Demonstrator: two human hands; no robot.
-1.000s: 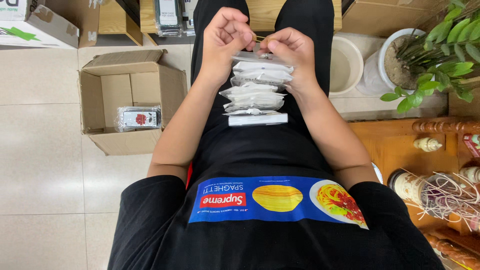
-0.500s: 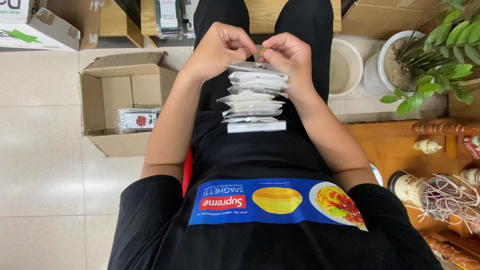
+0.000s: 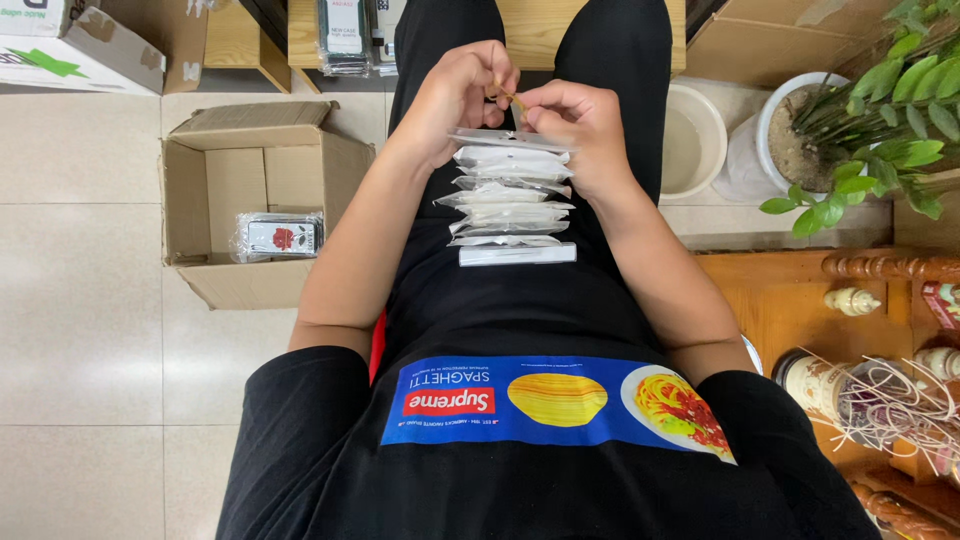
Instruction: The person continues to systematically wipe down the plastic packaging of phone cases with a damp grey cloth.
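we pinch a rubber band (image 3: 507, 96) between left hand (image 3: 455, 100) and right hand (image 3: 570, 125) | band mostly hidden | packet stack (image 3: 510, 195) on lap | hands lower than before

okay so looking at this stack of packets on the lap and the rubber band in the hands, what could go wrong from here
The stack of clear packets lies loose on the lap, unheld, so it may slide off onto the tiled floor. Both the left hand and the right hand pinch the thin rubber band, which could snap or slip from the fingers.
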